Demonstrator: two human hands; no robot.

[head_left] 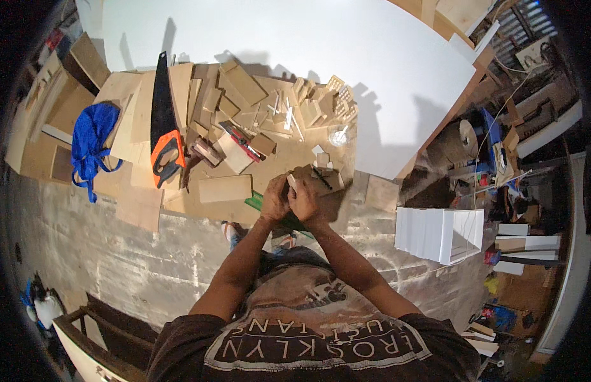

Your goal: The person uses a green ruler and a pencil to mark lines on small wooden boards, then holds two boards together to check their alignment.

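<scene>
Low at the middle of the work surface, my left hand (276,198) and my right hand (303,200) meet with curled fingers around a small pale wooden piece (293,183). Beneath and beside them a green object (254,202) juts out, partly hidden by my wrists. Just right of my fingers lies a black slim tool (322,179), near small pale blocks (321,157). A larger wooden offcut (225,188) rests to the left. Above that lie a red-and-silver tool (244,143) and a wooden-bodied tool (207,153) among scattered wood pieces.
A handsaw (163,154) and blue bag (92,143) lie on plywood at left. Behind the pile is a large white board (295,35); a small clear cup (338,135) sits near it. A white box-like unit (438,234) stands at right beside cluttered materials. A wooden frame (79,334) is lower left.
</scene>
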